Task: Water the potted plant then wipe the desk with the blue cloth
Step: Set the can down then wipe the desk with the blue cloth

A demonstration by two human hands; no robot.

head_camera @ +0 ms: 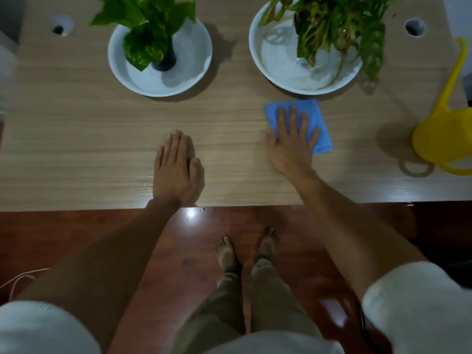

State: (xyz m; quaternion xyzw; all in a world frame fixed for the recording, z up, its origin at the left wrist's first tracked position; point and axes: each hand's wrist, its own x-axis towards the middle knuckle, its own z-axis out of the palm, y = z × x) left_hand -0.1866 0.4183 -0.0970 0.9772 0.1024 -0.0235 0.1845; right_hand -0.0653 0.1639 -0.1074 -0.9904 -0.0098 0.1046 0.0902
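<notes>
Pressing flat on the cloth (313, 118), the right hand (291, 139) lies with fingers spread and palm down, pinning the blue fabric to the desk (89, 139) — a hold that suits wiping, since an open palm drags the whole cloth rather than one corner. The cloth sits just in front of the right bowl (305, 72), close to its rim but apart from it, so this patch is likely where drips would gather. It is folded to a rough rectangle, its long axis running from the bowl toward the desk's near edge and tilted a little toward the can (439, 134); the fingers point along that axis, up at the bowl. The left hand (176, 167) rests empty on the desk well to the left of the cloth, fingers together and flat, probably bracing the body for the reach. The yellow can stands well to the right of the cloth, spout aimed away past the bowl, set down and untouched — watering looks done, and wiping is the step in hand. A second bowl (159, 62) with a plant sits beyond the left hand, so that stretch of desk remains to be wiped.
</notes>
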